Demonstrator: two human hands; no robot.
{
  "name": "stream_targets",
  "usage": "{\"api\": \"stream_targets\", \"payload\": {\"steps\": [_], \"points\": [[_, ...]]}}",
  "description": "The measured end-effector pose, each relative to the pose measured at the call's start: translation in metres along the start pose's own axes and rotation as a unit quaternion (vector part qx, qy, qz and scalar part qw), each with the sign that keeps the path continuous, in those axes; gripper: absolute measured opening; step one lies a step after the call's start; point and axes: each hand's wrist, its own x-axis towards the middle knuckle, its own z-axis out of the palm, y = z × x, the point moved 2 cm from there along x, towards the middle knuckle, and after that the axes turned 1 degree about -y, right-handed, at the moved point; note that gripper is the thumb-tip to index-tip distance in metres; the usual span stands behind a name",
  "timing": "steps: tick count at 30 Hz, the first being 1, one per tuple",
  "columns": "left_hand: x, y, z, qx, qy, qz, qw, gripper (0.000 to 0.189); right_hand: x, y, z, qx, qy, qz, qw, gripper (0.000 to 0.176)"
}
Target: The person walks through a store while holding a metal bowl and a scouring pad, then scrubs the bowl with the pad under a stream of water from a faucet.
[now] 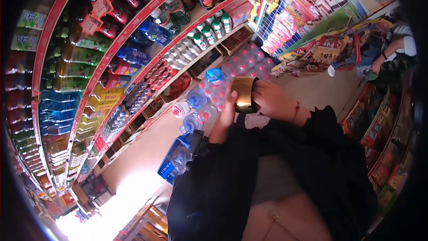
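Observation:
A shiny gold cylinder (243,93) with a dark opening on its right side is at the centre, in front of my chest. My left hand (228,109) is wrapped round its left side, with the thumb against the gold surface. At the dark opening is my right hand (271,99), bent at the knuckles; its fingertips are hidden in or behind the rim, so what they hold, if anything, does not show. A whitish piece of cloth or paper (252,121) lies just below the cylinder.
Drink shelves (120,40) curve along the left. Large water bottles (196,99) and packs of pink-capped bottles (245,62) stand on the floor ahead. Snack bags (327,51) hang at the upper right, near another person's arm (392,49). More shelves (379,138) line the right.

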Motion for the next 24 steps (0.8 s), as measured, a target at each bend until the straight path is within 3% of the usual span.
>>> {"api": "stream_targets", "payload": {"steps": [2, 6, 8, 11, 13, 15, 18, 20, 21, 23, 24], "points": [[-0.006, -0.002, 0.000, -0.011, 0.013, 0.009, 1.000, 0.063, 0.005, 0.004, 0.003, 0.146, -0.065, 0.024, 0.987, 0.021], [-0.015, -0.006, 0.000, 0.028, 0.038, 0.023, 0.999, 0.062, 0.003, 0.005, 0.014, 0.169, -0.080, -0.003, 0.982, 0.021], [-0.017, -0.011, -0.005, 0.039, 0.057, 0.028, 0.997, 0.056, 0.001, 0.002, 0.025, 0.041, -0.007, -0.080, 0.996, 0.022], [-0.018, -0.016, -0.015, -0.007, 0.065, -0.037, 0.997, 0.051, 0.003, -0.001, 0.028, -0.038, -0.001, -0.099, 0.994, 0.025], [-0.018, -0.010, -0.021, 0.052, 0.081, -0.064, 0.993, 0.057, 0.004, -0.001, 0.030, -0.034, -0.020, -0.103, 0.994, 0.024], [-0.019, -0.002, -0.022, 0.018, 0.082, -0.074, 0.994, 0.054, 0.007, 0.000, 0.031, -0.029, -0.040, -0.106, 0.993, 0.024], [-0.021, 0.008, -0.016, -0.032, 0.090, -0.101, 0.990, 0.052, 0.015, 0.002, 0.028, 0.065, -0.035, -0.120, 0.990, 0.022], [-0.017, 0.011, -0.014, 0.079, 0.104, 0.041, 0.991, 0.054, 0.018, 0.000, 0.024, 0.179, -0.066, -0.074, 0.979, 0.023], [-0.017, 0.011, -0.013, 0.079, 0.105, 0.042, 0.990, 0.054, 0.018, 0.000, 0.019, 0.180, -0.066, -0.075, 0.979, 0.023], [-0.019, 0.011, -0.010, -0.002, 0.091, 0.058, 0.994, 0.054, 0.020, 0.003, 0.014, 0.395, -0.110, 0.045, 0.911, 0.017], [-0.018, 0.011, -0.010, -0.001, 0.091, 0.058, 0.994, 0.054, 0.020, 0.004, 0.014, 0.395, -0.110, 0.044, 0.911, 0.017]]}}
